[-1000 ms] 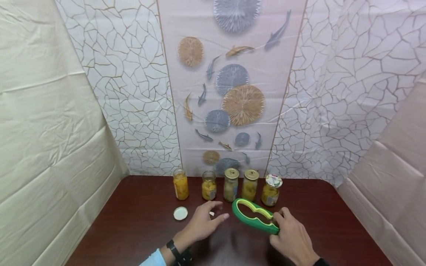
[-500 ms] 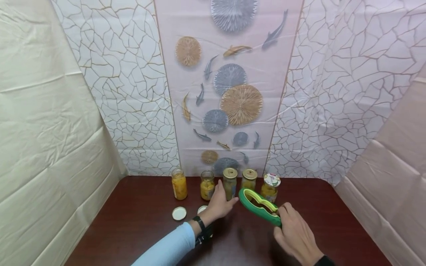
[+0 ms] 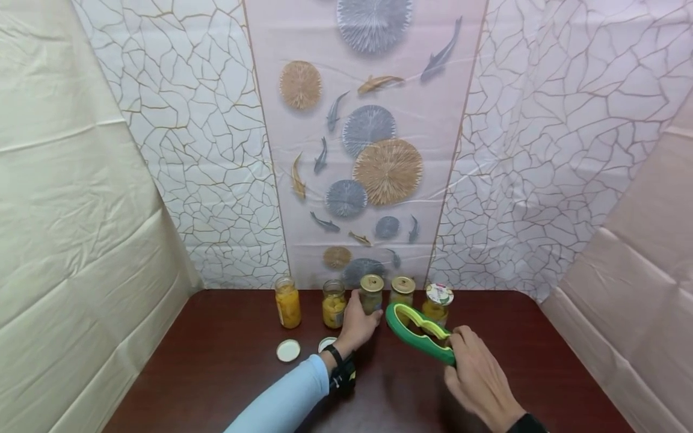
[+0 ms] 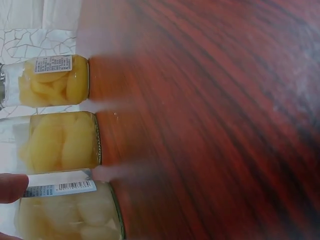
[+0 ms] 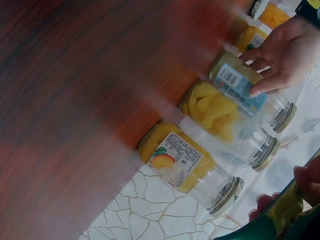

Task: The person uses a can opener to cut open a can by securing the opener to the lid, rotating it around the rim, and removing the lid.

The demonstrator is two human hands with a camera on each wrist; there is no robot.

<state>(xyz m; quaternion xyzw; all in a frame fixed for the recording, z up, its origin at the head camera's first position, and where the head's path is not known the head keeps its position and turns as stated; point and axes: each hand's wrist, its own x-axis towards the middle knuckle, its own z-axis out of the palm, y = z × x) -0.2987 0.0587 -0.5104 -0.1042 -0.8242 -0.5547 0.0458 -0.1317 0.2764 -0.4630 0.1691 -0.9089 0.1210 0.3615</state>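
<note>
In the head view my left hand (image 3: 358,325) reaches to the middle of a row of jars. It grips a glass jar (image 3: 371,299) of pale fruit with a gold lid, thumb on one side and fingers on the other. The right wrist view shows the thumb on that jar's blue-white label (image 5: 240,87); in the left wrist view the jar (image 4: 70,217) stands upright on the table. My right hand (image 3: 479,376) holds a green jar opener (image 3: 414,341) with a lighter scalloped inner edge, raised in front of the two right-hand jars.
Left of the gripped jar stand two lidless jars, one of orange fruit (image 3: 289,308), one of yellow fruit (image 3: 332,308). To its right are a gold-lidded jar (image 3: 402,287) and a jar with a patterned lid (image 3: 440,294). Two loose lids, one white (image 3: 288,350), lie in front.
My left hand has moved forward and right from over the table to the middle jar and closed on it. The opener has risen slightly in my right hand.
</note>
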